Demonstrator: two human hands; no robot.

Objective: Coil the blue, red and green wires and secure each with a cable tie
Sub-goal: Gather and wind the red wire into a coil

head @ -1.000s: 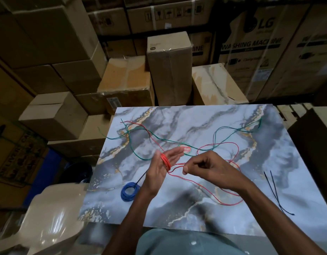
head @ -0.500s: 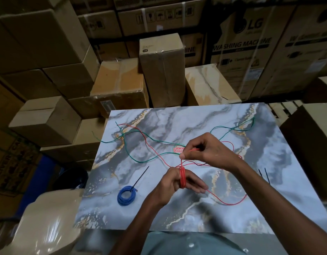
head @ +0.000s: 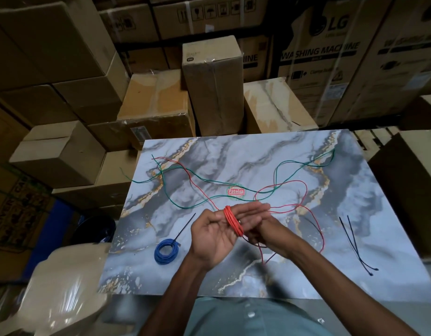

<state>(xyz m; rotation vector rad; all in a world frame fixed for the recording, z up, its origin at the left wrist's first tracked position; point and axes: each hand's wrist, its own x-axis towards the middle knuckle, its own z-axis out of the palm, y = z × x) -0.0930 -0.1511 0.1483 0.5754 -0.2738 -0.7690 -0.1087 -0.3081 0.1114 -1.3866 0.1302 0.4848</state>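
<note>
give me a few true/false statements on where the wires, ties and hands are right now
1. The blue wire lies coiled on the table. True.
2. The red wire is wound round the right hand. False: its turns sit round the fingers of the left hand.
3. The green wire is already coiled. False: it lies loose across the table.
4. Two spare cable ties lie right of the hands. True.
5. The right hand rests on the blue wire. False: it is beside the left hand, at the red wire.

Red wire, green wire, blue coil on grey-white gold-veined marble board.
</note>
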